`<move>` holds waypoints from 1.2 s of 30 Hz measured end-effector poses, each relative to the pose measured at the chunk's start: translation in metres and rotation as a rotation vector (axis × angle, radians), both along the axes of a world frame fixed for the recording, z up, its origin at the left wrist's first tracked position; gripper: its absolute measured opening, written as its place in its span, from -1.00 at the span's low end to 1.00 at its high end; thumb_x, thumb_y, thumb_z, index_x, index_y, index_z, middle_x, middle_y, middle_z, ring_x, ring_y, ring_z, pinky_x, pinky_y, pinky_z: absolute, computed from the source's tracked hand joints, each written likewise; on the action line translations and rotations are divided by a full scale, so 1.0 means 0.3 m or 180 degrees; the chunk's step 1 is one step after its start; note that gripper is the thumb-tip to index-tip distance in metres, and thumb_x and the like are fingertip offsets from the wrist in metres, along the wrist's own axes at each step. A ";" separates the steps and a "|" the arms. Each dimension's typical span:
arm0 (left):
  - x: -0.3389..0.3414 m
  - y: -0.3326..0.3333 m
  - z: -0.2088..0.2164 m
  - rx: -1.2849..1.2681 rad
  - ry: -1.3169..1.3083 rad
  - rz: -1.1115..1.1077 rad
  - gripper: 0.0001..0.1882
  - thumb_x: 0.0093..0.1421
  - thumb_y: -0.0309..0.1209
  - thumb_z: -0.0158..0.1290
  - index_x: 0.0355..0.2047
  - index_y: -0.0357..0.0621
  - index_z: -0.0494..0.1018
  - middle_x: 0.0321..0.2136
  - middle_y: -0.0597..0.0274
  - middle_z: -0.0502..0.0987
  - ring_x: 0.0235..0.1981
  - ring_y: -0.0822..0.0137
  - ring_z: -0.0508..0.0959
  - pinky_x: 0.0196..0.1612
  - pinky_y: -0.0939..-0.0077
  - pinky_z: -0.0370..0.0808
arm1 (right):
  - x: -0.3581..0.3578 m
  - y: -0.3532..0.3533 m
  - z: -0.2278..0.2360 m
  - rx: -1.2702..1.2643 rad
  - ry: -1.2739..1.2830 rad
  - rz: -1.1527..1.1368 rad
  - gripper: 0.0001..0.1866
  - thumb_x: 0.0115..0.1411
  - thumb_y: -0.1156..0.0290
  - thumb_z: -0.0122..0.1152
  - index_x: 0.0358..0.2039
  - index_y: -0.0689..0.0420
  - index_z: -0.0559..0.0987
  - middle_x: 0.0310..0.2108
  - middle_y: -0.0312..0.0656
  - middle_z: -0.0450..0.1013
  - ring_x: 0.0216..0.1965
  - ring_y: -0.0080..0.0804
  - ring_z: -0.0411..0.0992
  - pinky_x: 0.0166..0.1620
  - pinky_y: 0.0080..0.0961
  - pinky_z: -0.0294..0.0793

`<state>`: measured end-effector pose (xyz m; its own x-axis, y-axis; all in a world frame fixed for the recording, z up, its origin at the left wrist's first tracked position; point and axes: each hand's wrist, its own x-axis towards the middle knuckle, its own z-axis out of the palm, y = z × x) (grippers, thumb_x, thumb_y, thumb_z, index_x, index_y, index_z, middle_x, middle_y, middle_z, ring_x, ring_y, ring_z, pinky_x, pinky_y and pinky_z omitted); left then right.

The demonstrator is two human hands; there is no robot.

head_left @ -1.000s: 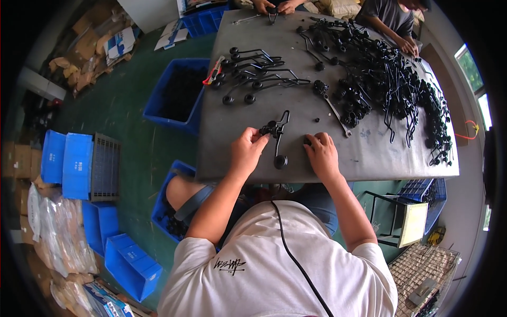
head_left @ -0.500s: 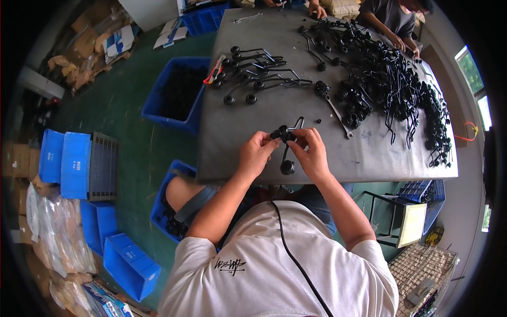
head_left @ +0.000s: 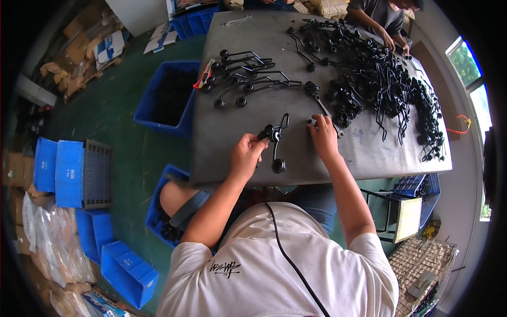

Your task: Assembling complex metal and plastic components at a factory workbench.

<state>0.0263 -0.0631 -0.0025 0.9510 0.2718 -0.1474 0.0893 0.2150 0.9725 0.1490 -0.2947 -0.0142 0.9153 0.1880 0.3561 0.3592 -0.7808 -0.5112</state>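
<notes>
One bent black rod (head_left: 272, 132) was pinched in the left hand (head_left: 246, 156), the thumb and fingertips closed on the dark fitting at its middle, from the left side. Its long axis ran away from the wearer's body, leaning only slightly rightward at the far end. Ahead of the grip, and a little right of it, the rod folded into a narrow loop (head_left: 285, 121) that pointed toward the far side of the table (head_left: 232, 132); nearer the body than the grip, it ended in a round black knob (head_left: 278, 166). Between the two, just right of the fingertips, a pale ring showed on the fitting. Whether the rod touched the tabletop or hung just above it, I could not tell.

Well to the right of that grip, the right hand (head_left: 325, 138) was low over the table, its fingers bent and only narrowly parted, a small black piece (head_left: 309, 121) at their tips — whether they were closed on it could not be made out. Just beside this hand lay a wrench (head_left: 323, 108), slanting from beyond the fingers toward the right of the knuckles.

Farther ahead of the left grip, and somewhat left, several similar rods (head_left: 248, 87) lay grouped, mostly crosswise. Beyond the right hand, off to its right, spread a tangled heap of black parts (head_left: 391, 95)
</notes>
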 end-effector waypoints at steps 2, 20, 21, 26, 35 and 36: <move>-0.003 -0.004 0.008 0.0062 0.0012 0.0030 -0.77 0.27 -0.34 0.21 -0.29 -0.24 0.45 -0.45 0.31 0.62 -0.63 0.63 0.39 -0.57 0.67 0.29 | 0.022 0.005 0.006 -0.0286 0.0181 0.0201 -0.75 0.22 0.36 0.25 -0.11 0.13 0.54 -0.18 -0.03 0.45 -0.16 0.02 0.50 -0.12 -0.14 0.51; -0.010 -0.022 0.025 0.0664 0.0292 0.0081 -0.72 0.22 -0.28 0.28 -0.32 -0.23 0.47 -0.54 0.36 0.56 -0.63 0.61 0.42 -0.56 0.62 0.36 | -0.236 0.140 0.180 0.0884 0.0433 0.1488 -0.78 0.23 0.61 0.23 -0.11 0.20 0.52 -0.24 -0.08 0.48 -0.30 -0.16 0.56 -0.23 -0.38 0.56; -0.010 -0.023 0.025 0.0724 0.0297 0.0089 -0.72 0.21 -0.28 0.28 -0.32 -0.23 0.47 -0.54 0.36 0.56 -0.62 0.61 0.42 -0.56 0.62 0.36 | -0.238 0.139 0.200 0.0566 0.0221 0.1542 -0.79 0.22 0.59 0.24 -0.12 0.18 0.52 -0.24 -0.06 0.47 -0.30 -0.06 0.54 -0.23 -0.31 0.55; -0.013 -0.026 0.031 0.0742 0.0295 0.0084 -0.72 0.21 -0.29 0.29 -0.31 -0.23 0.48 -0.54 0.36 0.56 -0.62 0.62 0.43 -0.56 0.62 0.37 | -0.236 0.135 0.227 0.0385 0.0280 0.1617 -0.84 0.24 0.55 0.21 -0.15 0.17 0.51 -0.27 -0.02 0.45 -0.26 0.05 0.48 -0.21 -0.21 0.51; -0.019 -0.028 0.025 0.0872 0.0192 0.0049 -0.71 0.21 -0.28 0.29 -0.29 -0.24 0.49 -0.52 0.35 0.58 -0.60 0.62 0.45 -0.54 0.63 0.39 | -0.234 0.143 0.189 -0.0047 0.0336 0.1313 -0.82 0.37 0.35 0.09 -0.27 0.21 0.48 -0.37 0.03 0.39 -0.34 0.11 0.41 -0.28 -0.13 0.42; -0.019 -0.024 0.025 0.0843 0.0174 0.0042 -0.71 0.21 -0.28 0.29 -0.29 -0.24 0.49 -0.52 0.35 0.58 -0.60 0.62 0.45 -0.54 0.63 0.39 | -0.235 0.147 0.196 -0.0034 0.0400 0.1313 -0.76 0.40 0.29 0.05 -0.30 0.22 0.46 -0.39 0.03 0.38 -0.35 0.13 0.39 -0.28 -0.11 0.40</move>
